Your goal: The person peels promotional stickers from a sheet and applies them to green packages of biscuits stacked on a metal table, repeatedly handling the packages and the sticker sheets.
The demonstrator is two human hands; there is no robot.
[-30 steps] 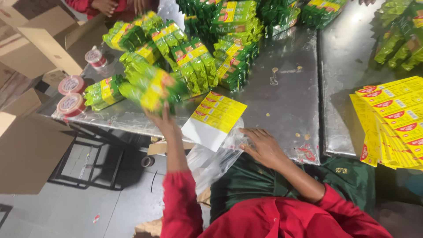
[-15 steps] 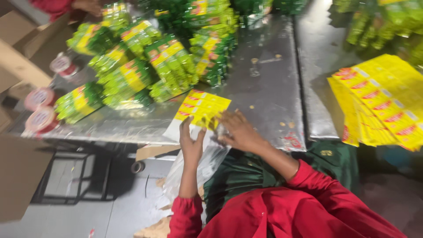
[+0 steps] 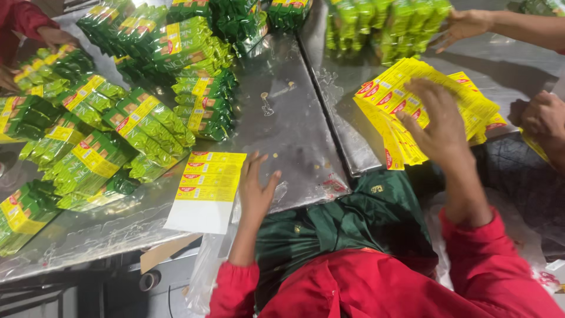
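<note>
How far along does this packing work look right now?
Done so far: one stack of yellow cards lies squared at the metal table edge beside the left hand. In hand: the right hand rests on the fanned yellow card pile. Left: many green packet bundles lie loose across the table.

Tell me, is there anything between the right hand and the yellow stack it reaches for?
Nothing visible. The right hand hovers directly over the yellow stack, fingers spread. Another person's hand is close beside the stack, not in between.
</note>
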